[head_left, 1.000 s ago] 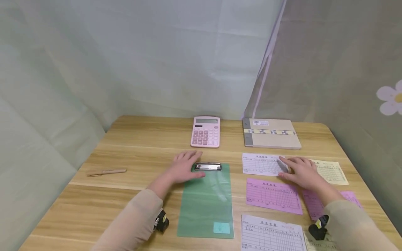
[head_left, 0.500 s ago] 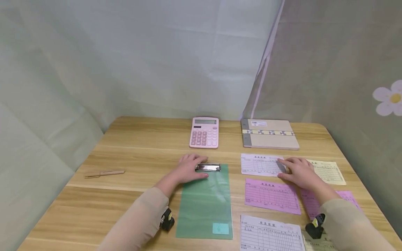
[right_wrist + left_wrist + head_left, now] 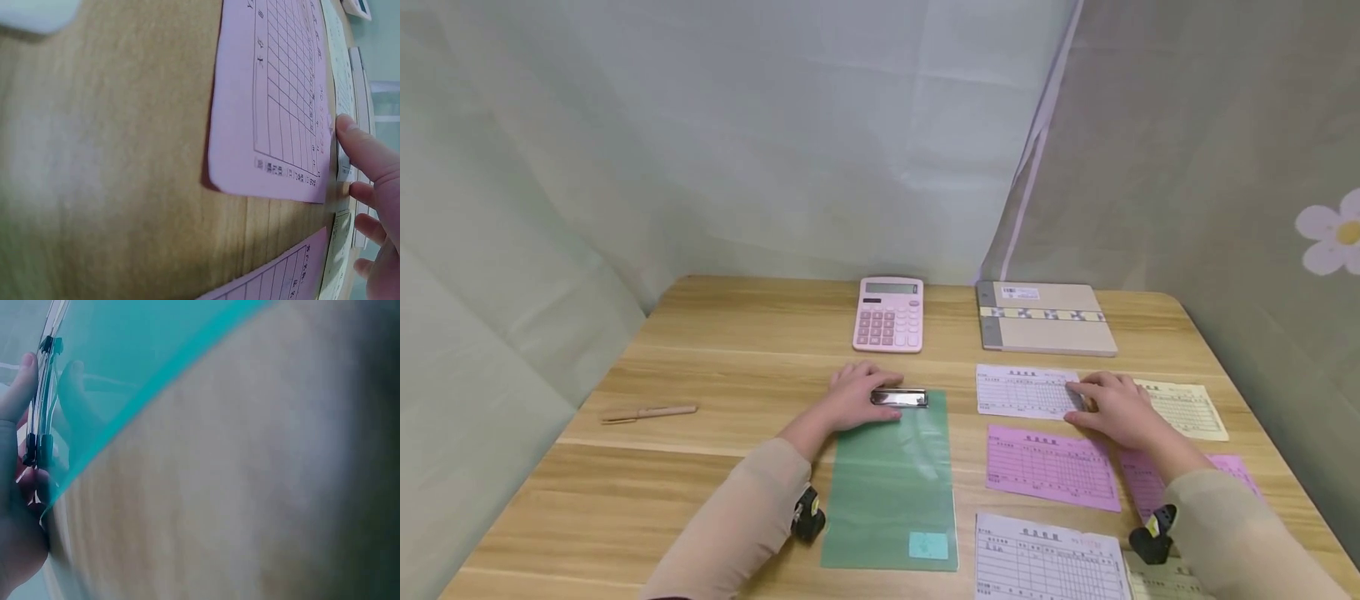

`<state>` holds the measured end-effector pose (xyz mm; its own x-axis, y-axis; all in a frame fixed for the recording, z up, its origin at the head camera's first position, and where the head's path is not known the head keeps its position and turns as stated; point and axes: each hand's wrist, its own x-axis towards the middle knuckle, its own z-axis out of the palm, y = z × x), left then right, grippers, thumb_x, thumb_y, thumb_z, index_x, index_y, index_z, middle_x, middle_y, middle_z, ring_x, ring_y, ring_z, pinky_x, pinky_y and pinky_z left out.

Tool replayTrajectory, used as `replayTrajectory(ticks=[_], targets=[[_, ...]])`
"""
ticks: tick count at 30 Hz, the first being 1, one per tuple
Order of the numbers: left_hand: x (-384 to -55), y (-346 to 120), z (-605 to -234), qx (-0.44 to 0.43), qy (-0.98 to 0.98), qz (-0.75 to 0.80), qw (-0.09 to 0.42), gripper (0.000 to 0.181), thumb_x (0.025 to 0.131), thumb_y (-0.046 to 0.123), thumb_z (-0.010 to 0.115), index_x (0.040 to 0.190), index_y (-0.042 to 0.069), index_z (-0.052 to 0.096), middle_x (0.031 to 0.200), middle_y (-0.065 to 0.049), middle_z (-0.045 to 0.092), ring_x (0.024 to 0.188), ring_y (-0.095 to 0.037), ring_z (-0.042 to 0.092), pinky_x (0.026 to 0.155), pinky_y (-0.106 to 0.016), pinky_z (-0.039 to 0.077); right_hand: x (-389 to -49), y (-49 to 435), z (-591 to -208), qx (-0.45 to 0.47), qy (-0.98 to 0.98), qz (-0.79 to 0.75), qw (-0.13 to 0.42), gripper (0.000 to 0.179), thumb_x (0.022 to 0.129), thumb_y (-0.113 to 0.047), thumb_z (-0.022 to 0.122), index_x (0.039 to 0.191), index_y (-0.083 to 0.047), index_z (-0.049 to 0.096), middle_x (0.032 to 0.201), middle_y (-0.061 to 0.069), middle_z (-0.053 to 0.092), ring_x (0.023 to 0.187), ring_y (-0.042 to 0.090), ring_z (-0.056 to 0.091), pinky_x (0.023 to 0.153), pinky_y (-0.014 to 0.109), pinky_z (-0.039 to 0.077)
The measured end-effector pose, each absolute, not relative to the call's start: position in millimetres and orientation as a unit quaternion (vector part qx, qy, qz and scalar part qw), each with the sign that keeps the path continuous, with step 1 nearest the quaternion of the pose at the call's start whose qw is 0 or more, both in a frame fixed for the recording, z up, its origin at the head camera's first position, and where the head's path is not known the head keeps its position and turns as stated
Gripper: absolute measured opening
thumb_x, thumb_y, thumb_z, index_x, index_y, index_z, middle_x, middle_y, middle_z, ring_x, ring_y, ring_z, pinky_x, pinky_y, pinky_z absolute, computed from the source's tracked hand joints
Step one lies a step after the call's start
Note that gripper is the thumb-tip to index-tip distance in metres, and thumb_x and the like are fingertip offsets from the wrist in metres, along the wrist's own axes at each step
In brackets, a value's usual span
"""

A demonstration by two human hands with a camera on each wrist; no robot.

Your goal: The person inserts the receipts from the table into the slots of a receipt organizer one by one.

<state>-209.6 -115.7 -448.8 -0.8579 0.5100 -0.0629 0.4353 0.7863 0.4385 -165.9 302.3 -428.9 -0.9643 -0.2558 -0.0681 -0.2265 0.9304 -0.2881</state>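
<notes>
Soft light glares faintly on the clipboard (image 3: 891, 483); wrist views partly blur.

You are holding your sleeved left arm (image 3: 730, 512) and right arm (image 3: 1247, 521) stretched forward. Your left hand (image 3: 856, 398) is showing its back upward, thumb and index finger standing apart and pointing right. Your right hand (image 3: 1117, 410) is angling leftward, its thumb and index finger also standing apart.
</notes>
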Motion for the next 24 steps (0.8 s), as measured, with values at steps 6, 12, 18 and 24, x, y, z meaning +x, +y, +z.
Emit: replayTrajectory(ticks=[6, 12, 18, 24], targets=[[-210.8, -115.2, -449.9, 0.248, 0.940, 0.211, 0.100, 0.059, 0.078, 0.056, 0.067, 0.131, 0.035, 0.053, 0.117, 0.004, 0.047, 0.101, -0.015, 0.035, 0.089, -0.040, 0.024, -167.5, 303.8, -431.1, -0.123, 0.980, -0.150, 0.053, 0.063, 0.083, -0.043, 0.067, 0.130, -0.003, 0.054, 0.128, 0.027, 0.044, 0.114, 0.049, 0.035, 0.089, 0.067, 0.022], [-211.7, -114.4, -452.5, 0.242, 0.943, 0.206, 0.097, 0.054, 0.079, 0.056, 0.066, 0.129, 0.038, 0.054, 0.116, 0.005, 0.047, 0.099, -0.014, 0.035, 0.087, -0.038, 0.024, -167.5, 303.7, -430.9, -0.117, 0.979, -0.157, 0.049, 0.061, 0.083, -0.043, 0.067, 0.128, -0.003, 0.055, 0.127, 0.027, 0.044, 0.113, 0.048, 0.036, 0.089, 0.066, 0.024], [-210.9, -113.6, -451.2, 0.241, 0.944, 0.201, 0.099, 0.055, 0.079, 0.056, 0.066, 0.129, 0.038, 0.053, 0.117, 0.005, 0.047, 0.099, -0.014, 0.036, 0.087, -0.038, 0.024, -167.7, 302.8, -429.7, -0.112, 0.978, -0.166, 0.054, 0.057, 0.084, -0.041, 0.066, 0.127, -0.005, 0.056, 0.127, 0.027, 0.044, 0.113, 0.048, 0.036, 0.089, 0.066, 0.023], [-209.4, -113.6, -449.3, 0.241, 0.944, 0.204, 0.098, 0.055, 0.079, 0.054, 0.067, 0.129, 0.036, 0.054, 0.117, 0.003, 0.047, 0.099, -0.016, 0.036, 0.086, -0.039, 0.024, -167.1, 301.2, -427.6, -0.109, 0.978, -0.166, 0.058, 0.056, 0.085, -0.039, 0.066, 0.128, -0.004, 0.056, 0.127, 0.027, 0.044, 0.113, 0.048, 0.035, 0.089, 0.066, 0.022]])
